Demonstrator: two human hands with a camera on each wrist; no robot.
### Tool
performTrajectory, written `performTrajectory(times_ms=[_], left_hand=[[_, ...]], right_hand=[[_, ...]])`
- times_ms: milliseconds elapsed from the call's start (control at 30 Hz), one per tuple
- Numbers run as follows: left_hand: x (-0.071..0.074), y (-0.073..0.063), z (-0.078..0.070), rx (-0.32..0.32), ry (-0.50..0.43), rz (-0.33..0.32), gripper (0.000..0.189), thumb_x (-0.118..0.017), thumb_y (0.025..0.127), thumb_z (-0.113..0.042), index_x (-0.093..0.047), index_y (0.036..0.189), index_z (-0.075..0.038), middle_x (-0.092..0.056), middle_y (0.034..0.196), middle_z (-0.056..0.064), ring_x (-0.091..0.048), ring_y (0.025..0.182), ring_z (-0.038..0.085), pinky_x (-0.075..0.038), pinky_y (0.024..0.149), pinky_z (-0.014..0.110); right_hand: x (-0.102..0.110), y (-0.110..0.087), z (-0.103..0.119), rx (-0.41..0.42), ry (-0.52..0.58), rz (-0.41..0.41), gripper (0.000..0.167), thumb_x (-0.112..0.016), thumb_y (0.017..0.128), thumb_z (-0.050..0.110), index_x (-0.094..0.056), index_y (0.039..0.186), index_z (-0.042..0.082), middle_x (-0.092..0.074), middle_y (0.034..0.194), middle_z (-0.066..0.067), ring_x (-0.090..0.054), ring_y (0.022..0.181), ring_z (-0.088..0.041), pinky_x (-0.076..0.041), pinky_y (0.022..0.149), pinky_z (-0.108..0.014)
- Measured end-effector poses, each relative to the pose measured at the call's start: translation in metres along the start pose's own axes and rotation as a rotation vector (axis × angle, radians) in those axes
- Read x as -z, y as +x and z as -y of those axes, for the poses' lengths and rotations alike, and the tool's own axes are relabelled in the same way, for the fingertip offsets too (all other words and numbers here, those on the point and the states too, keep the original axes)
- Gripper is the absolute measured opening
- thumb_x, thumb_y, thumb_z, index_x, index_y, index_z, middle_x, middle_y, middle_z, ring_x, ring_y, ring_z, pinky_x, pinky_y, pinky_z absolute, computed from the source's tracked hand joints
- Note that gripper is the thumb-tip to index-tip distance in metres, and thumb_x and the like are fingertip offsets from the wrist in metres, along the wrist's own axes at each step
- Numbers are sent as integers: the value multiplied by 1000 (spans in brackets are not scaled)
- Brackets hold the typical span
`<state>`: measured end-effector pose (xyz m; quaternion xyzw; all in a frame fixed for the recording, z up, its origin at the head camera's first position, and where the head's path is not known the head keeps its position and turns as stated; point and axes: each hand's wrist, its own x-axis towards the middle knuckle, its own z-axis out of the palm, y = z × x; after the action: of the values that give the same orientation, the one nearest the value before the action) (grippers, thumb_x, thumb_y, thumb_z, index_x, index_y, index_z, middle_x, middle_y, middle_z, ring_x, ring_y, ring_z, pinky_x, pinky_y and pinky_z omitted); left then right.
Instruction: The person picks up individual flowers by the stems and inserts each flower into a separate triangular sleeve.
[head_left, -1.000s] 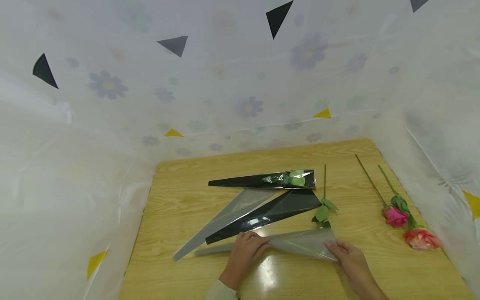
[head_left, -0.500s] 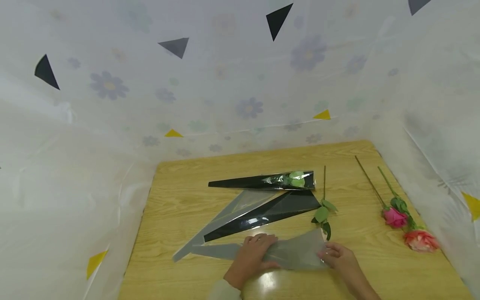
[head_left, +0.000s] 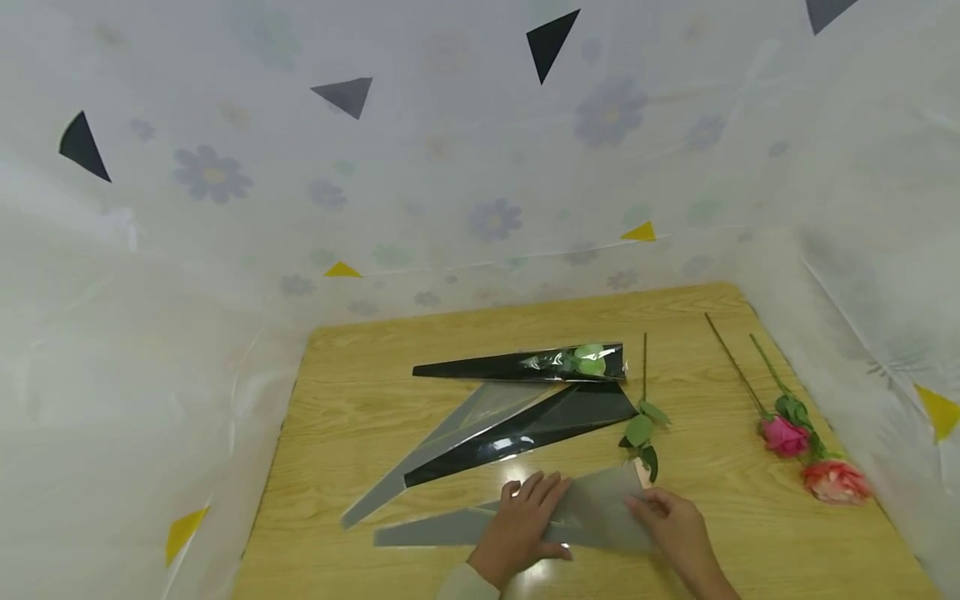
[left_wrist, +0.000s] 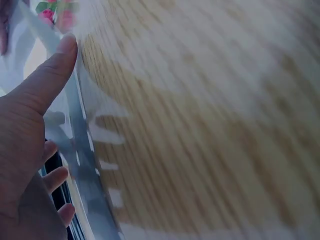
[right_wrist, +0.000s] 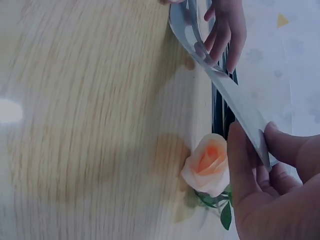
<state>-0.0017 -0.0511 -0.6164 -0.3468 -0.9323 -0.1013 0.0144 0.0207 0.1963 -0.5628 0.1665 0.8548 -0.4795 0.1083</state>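
A grey translucent flower sleeve [head_left: 592,508] lies along the front of the table, its narrow end to the left. My left hand [head_left: 522,527] rests on its middle with fingers spread. In the left wrist view the thumb [left_wrist: 47,75] lies along the sleeve's edge. At the wide end, my right hand [head_left: 678,529] pinches the rim between thumb and fingers; the right wrist view shows that rim lifted off the table. Right beside this hand is a peach rose [right_wrist: 207,165], its bloom partly covered by the sleeve in the head view.
Behind the hands lie a black sleeve [head_left: 517,437], another grey sleeve [head_left: 420,467] and a black sleeve with a pale green flower in it [head_left: 480,365]. A pink rose [head_left: 785,436] and a coral flower [head_left: 836,482] lie at the right edge. Pale sheeting [head_left: 420,167] surrounds the table.
The grey sleeve has shifted toward the table's front edge, baring some of the peach rose. My left hand has moved right and spread its fingers; my right hand has moved slightly left, still pinching the rim.
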Motion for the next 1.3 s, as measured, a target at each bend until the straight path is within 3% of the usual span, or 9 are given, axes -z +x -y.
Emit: performTrajectory(times_ms=[200,400,633,900,1200,1300], left_hand=[[1,2,-2,24,-25,0,112,-55,60,-76,-15,150,-23,-28,148,-1,-35,128,23,-34,92,44],[-2,4,-4,43,-9,-27,109,-58,63,-74,-15,150,-24,-30,146,-2,-38,125,21,-35,92,43],[-2,3,-3,39,3,-57,103,-59,67,-72,-19,149,-25,-34,143,-3,-40,121,16,-35,90,42],[-1,5,-3,30,50,-113,98,-61,70,-70,-22,148,-25,-37,141,-5,-42,118,14,-35,87,39],[1,6,-5,25,39,-135,95,-62,71,-67,-23,148,-25,-37,140,-5,-42,117,14,-35,87,40],[2,6,-5,27,41,-140,94,-62,71,-67,-24,148,-26,-37,140,-6,-43,116,14,-35,87,40]], right_hand=[[1,-4,10,33,3,-63,36,-71,82,33,-70,98,1,-69,87,-9,-65,80,-20,-52,65,-29],[2,-8,15,92,-39,-124,34,-72,81,33,-72,96,3,-70,91,-11,-66,84,-21,-51,67,-26],[2,-12,16,160,-46,-127,41,-69,84,26,-58,115,1,-69,92,-16,-67,86,-30,-52,68,-35],[-3,-11,15,220,-74,-239,17,-71,82,22,-59,87,11,-70,84,-8,-68,77,-20,-49,57,-23],[-1,-11,14,202,-137,-380,23,-80,73,21,-60,78,10,-62,74,1,-57,65,-9,-45,54,-19],[-1,-10,11,182,-149,-390,25,-80,72,24,-61,78,10,-63,70,2,-58,62,-7,-45,52,-19]])
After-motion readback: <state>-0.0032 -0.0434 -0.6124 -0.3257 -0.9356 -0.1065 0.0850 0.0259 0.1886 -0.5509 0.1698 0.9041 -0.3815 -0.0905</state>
